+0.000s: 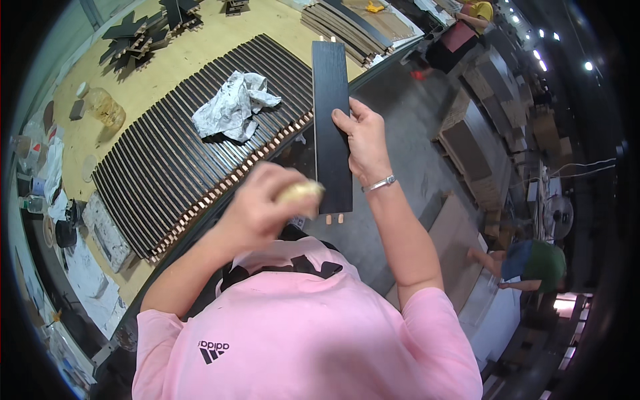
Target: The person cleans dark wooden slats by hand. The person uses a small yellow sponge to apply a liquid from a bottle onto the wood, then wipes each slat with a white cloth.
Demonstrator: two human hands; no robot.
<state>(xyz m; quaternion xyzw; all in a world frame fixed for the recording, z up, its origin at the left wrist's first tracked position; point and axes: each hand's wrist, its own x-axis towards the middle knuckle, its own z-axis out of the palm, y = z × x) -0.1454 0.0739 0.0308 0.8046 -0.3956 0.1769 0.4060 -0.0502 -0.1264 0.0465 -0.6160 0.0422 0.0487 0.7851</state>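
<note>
My right hand (363, 137) grips the right edge of a long black wooden slat (331, 113), held up lengthwise in front of my chest. Pale tenon pegs stick out of its near end (335, 218). My left hand (263, 207) is closed around a small yellowish pad (301, 192) pressed against the slat's lower left edge. The left hand is a little blurred. A metal watch band sits on my right wrist.
A row of several black slats (193, 143) lies side by side on the wooden workbench (167, 63), with a crumpled white rag (233, 103) on top. Jars and clutter line the bench's left end. Another person (533, 263) bends over boards at lower right.
</note>
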